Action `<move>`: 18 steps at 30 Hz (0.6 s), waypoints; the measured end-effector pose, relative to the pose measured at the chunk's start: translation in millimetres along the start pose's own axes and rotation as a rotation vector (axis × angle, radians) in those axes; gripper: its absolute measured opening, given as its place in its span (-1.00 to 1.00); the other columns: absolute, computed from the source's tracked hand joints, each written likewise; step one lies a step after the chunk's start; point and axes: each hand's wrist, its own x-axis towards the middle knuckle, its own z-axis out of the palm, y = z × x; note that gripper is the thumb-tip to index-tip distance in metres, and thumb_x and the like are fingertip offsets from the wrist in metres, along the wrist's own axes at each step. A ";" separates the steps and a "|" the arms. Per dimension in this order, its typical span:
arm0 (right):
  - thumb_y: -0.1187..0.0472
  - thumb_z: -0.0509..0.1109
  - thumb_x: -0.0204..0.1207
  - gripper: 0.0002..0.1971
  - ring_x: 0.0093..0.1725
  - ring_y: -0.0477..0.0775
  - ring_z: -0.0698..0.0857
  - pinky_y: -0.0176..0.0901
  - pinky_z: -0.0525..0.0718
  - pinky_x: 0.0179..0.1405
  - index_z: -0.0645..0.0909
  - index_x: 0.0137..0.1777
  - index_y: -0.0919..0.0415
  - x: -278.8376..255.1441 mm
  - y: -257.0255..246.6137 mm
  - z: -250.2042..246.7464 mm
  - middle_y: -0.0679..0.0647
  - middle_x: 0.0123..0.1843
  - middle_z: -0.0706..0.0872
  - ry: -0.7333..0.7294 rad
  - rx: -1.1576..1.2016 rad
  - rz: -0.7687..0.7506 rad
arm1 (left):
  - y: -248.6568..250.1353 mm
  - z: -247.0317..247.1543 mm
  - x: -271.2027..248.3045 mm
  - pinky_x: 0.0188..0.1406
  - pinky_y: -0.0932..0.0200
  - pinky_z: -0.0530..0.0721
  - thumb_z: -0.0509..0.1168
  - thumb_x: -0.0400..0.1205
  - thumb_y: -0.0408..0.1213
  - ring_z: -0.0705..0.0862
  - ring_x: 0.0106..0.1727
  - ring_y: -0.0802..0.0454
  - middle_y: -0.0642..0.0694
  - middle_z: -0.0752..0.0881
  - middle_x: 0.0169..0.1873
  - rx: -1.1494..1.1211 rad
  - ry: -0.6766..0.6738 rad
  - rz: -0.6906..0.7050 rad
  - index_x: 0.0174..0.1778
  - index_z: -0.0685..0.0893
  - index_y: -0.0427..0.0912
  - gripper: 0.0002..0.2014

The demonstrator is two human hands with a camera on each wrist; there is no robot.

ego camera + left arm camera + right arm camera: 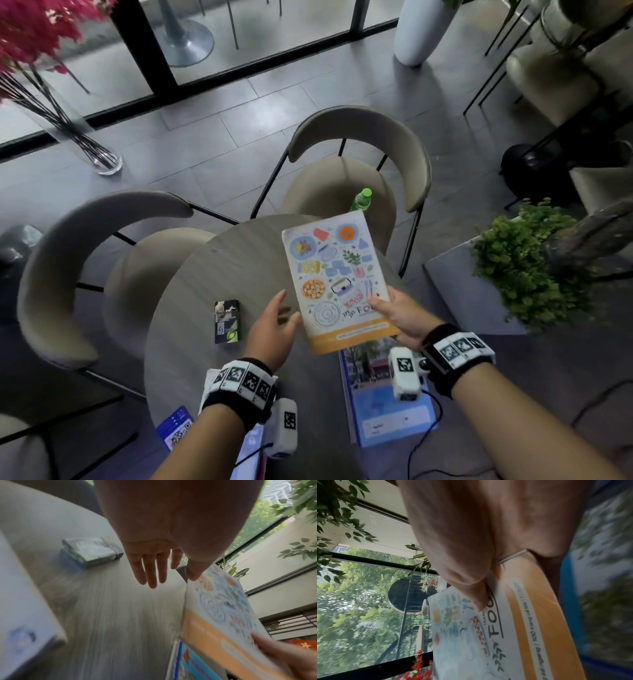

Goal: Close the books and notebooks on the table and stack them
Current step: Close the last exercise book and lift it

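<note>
A closed notebook with food drawings and an orange band (337,281) is raised, tilted, over the round wooden table (205,274). My right hand (394,310) pinches its near right corner, thumb on the cover (476,599), fingers underneath. My left hand (286,308) hovers open by the notebook's left edge with fingers straight (150,572); its thumb is at the edge, and whether it touches is unclear. A closed blue notebook (387,404) lies on the table under the right wrist. A white book (25,608) lies near my left wrist, and a blue-purple cover (176,428) sits at the near left edge.
A small dark box (226,321) lies left of my left hand. A green bottle (361,200) stands beyond the raised notebook. Two beige chairs (359,144) ring the table's far side. A potted plant (527,263) is at the right, a glass vase (106,161) at the far left.
</note>
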 end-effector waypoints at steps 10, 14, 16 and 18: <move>0.46 0.24 0.74 -0.68 0.38 0.57 0.69 0.52 0.61 0.41 0.50 0.47 0.38 -50.7 128.0 -76.4 0.51 0.36 0.72 0.132 -0.011 0.164 | -16.8 97.7 -66.3 0.13 0.22 0.75 0.24 0.63 -0.45 0.76 0.02 0.35 0.15 0.81 0.05 0.001 -0.356 -0.023 0.24 0.63 0.14 -0.60; 0.42 0.32 0.72 -0.73 0.20 0.35 0.80 0.36 0.70 0.37 0.60 0.38 0.37 -68.5 146.5 -93.7 0.31 0.22 0.82 0.187 -0.200 0.150 | -26.9 125.5 -87.5 -0.13 0.49 0.63 0.27 0.64 -0.44 0.71 -0.10 0.34 0.06 0.77 0.03 0.006 -0.362 -0.080 0.23 0.60 0.04 -0.68; 0.32 0.37 0.70 -0.81 0.19 0.22 0.82 0.28 0.72 0.38 0.69 0.27 0.23 -75.0 150.9 -96.9 0.22 0.23 0.84 0.203 -0.355 0.141 | -30.8 132.8 -93.1 0.04 0.21 0.71 0.29 0.63 -0.39 0.73 -0.04 0.13 -0.01 0.77 0.06 0.023 -0.353 -0.097 0.35 0.60 -0.05 -0.64; 0.19 0.41 0.67 -0.84 0.19 0.14 0.82 0.17 0.74 0.36 0.73 0.20 0.11 -79.6 151.4 -94.7 0.11 0.21 0.86 0.211 -0.532 0.133 | -33.3 135.9 -95.3 0.19 -0.02 0.75 0.31 0.62 -0.35 0.76 0.09 0.01 -0.07 0.77 0.16 0.062 -0.345 -0.089 0.43 0.57 -0.11 -0.58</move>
